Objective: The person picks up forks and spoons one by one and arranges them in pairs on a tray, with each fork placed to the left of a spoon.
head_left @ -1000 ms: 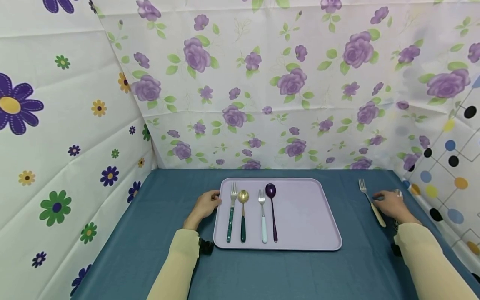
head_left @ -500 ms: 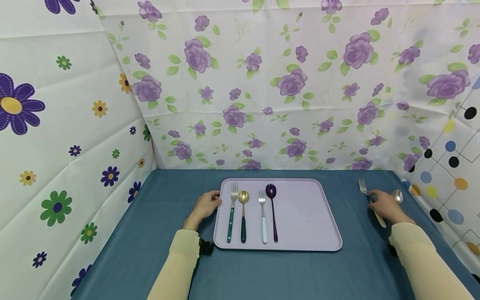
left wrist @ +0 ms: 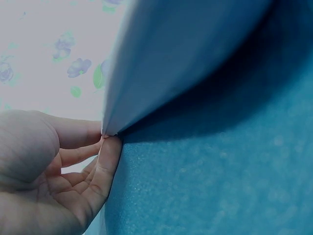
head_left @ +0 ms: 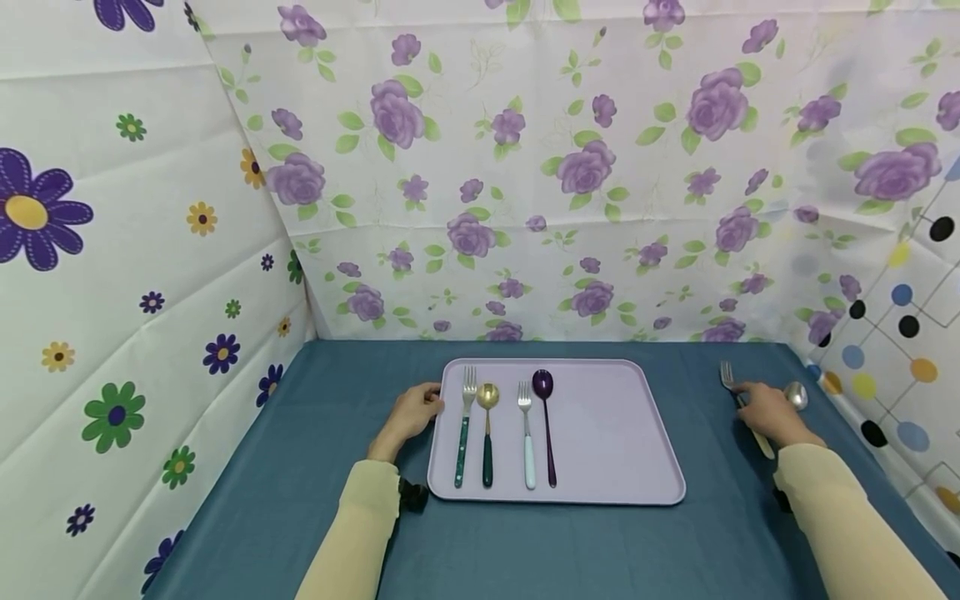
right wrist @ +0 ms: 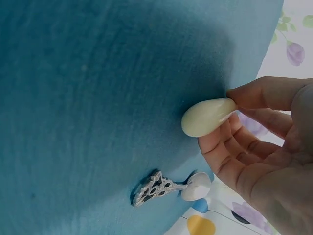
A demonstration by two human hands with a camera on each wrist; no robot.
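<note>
Pinching cream-handled fork (right wrist: 208, 117) with right hand (head_left: 768, 414), thumb on one side of the handle, fingers on the other, toward the neck end. Located at far right of blue cloth (head_left: 337, 533), tines pointing to the back wall, well apart from tray (head_left: 615, 429), near silver spoon (head_left: 797, 396). Unable to make out from these views whether raised slightly or resting on cloth. Gripping left edge of tray with left hand (head_left: 408, 408), thumb and fingers nipping the rim. Judging by look: expect a light, stiff fork with slim metal neck and smooth, glossy, rounded handle; likely slippery if squeezed near the bulbous end, prone to roll or swing under an off-centre pinch. Probably not fragile, though possibly apt to chip at the handle coating. Best held at upper handle, just behind the neck, close to probable balance point; avoid tines. Rate tray as rigid, smooth-faced and fairly light, best steadied by the rim as now; tilting likely to slide green-handled fork (head_left: 461, 450), gold spoon (head_left: 487, 442), pale-handled fork (head_left: 528, 454) and purple spoon (head_left: 548, 433), all lying loose on left half.
</note>
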